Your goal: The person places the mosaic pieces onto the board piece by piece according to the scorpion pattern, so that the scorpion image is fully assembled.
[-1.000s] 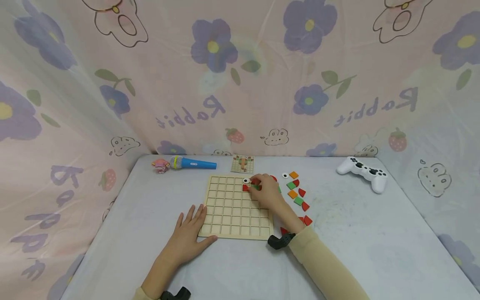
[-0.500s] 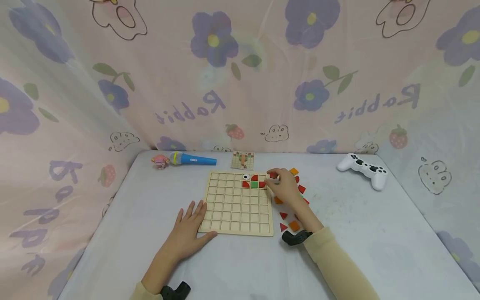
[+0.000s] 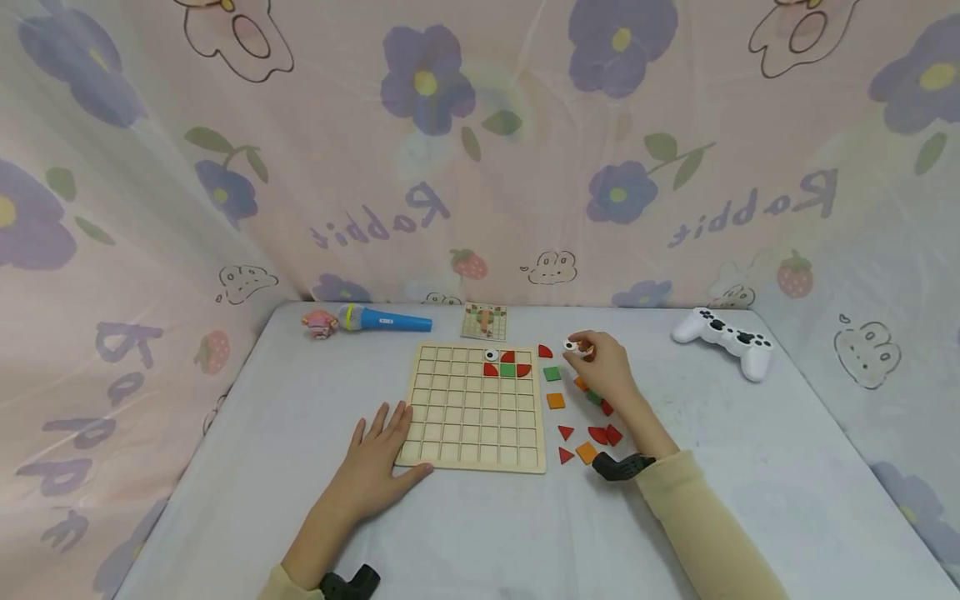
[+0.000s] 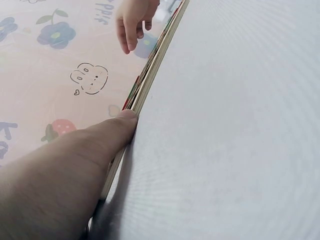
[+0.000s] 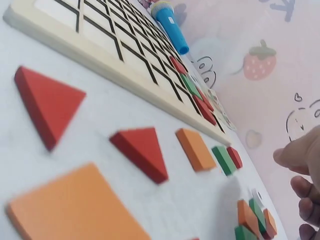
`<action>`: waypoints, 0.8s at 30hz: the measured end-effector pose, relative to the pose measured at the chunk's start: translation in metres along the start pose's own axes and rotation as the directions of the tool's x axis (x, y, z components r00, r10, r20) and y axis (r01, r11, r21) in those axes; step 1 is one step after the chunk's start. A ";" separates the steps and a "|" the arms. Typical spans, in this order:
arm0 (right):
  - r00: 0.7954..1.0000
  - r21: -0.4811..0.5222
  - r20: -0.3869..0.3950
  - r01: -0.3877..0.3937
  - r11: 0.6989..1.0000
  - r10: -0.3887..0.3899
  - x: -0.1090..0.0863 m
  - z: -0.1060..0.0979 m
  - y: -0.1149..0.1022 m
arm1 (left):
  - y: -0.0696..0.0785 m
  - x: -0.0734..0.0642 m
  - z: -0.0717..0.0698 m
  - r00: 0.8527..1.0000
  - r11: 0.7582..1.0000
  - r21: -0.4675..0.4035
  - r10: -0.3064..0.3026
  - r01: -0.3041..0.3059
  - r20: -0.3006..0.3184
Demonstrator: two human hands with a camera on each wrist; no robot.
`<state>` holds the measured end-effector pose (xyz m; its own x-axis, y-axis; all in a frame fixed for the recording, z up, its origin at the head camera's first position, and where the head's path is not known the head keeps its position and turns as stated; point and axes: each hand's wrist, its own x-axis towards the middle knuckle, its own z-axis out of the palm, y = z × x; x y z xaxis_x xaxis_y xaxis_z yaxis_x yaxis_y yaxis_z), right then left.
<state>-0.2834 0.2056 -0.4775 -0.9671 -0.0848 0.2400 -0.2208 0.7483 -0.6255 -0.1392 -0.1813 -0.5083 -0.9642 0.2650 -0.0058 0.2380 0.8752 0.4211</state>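
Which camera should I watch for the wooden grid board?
The head view: it shows the wooden grid board nearly whole from above, with the pieces set in it distinct. The left wrist view gets little more than its thin edge; the right wrist view shows it at a steep slant, cut off by the frame.

Soft, even light, faint shadows; tabletop (image 4: pixel 230 125) washed out; nearest orange tile (image 5: pixel 80 207) blurred.
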 end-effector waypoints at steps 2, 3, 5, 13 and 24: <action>1.000 -0.001 -0.005 -0.003 1.000 0.003 0.001 -0.004 0.004 | 0.000 0.000 0.000 1.000 1.000 -0.002 -0.002 0.002 0.001; 1.000 -0.002 -0.004 -0.013 1.000 0.013 0.001 -0.005 0.005 | 0.000 0.000 0.000 1.000 1.000 -0.002 -0.005 0.005 0.005; 0.999 -0.002 0.001 -0.036 0.999 0.036 0.000 -0.009 0.009 | -0.001 0.001 0.001 1.000 1.000 0.000 -0.009 0.009 0.013; 0.989 0.034 0.024 -0.146 0.989 0.145 -0.002 -0.016 0.028 | 0.000 0.000 0.000 1.000 1.000 0.000 -0.005 0.005 0.010; 0.983 0.041 0.021 -0.183 0.982 0.182 -0.003 -0.024 0.048 | -0.001 -0.001 0.002 1.000 1.000 -0.008 0.016 -0.016 -0.026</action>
<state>-0.2881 0.2573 -0.4903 -0.9936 0.0390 0.1063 -0.0453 0.7238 -0.6885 -0.1383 -0.1821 -0.5103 -0.9630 0.2685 0.0244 0.2528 0.8676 0.4281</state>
